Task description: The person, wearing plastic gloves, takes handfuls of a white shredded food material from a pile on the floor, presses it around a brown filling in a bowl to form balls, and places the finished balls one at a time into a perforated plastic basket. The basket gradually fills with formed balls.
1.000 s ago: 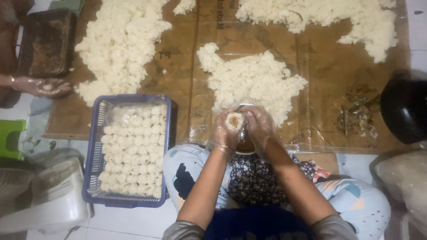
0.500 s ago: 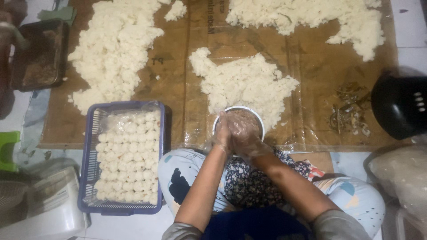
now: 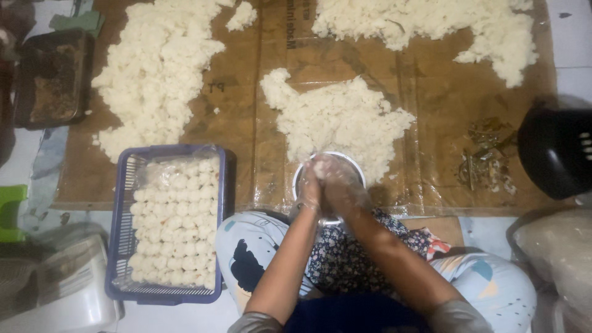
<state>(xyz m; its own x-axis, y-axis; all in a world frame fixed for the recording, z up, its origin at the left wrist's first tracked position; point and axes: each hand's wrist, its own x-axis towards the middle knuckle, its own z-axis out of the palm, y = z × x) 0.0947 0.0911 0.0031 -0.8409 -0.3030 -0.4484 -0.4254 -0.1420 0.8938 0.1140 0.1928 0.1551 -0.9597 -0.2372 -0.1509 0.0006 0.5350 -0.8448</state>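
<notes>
A: Start on your left. What sits by the purple basket (image 3: 123,246)?

B: Left of it, a pale plastic-wrapped bundle (image 3: 55,283) on the floor, and beyond its far left corner a dark tray (image 3: 52,77) of brown filling. The basket itself is lined with plastic and packed with rows of white rice balls (image 3: 176,228); by the look of it you have nearly filled it.

A: And past the basket?

B: The brown cardboard sheet (image 3: 240,111) lies beyond it, under clear film. A big heap of cooked rice (image 3: 154,68) is straight beyond the basket, a middle heap (image 3: 339,117) is to the basket's right, and a third heap (image 3: 425,24) is further right and away. So plenty of loose rice is left to shape, I'd judge.

A: My hands?

B: Both are right of the basket, over the small metal bowl (image 3: 357,169) at the near edge of the middle heap. Your left hand (image 3: 310,185) and right hand (image 3: 339,182), in thin clear gloves, are cupped tight against each other around a lump of rice (image 3: 317,165), of which only a white bit peeks out on top. That ball looks only part-formed.

A: Further right?

B: Some brown leaf scraps (image 3: 484,157) on the sheet, then a black pot (image 3: 555,154), both well right of the basket.
</notes>
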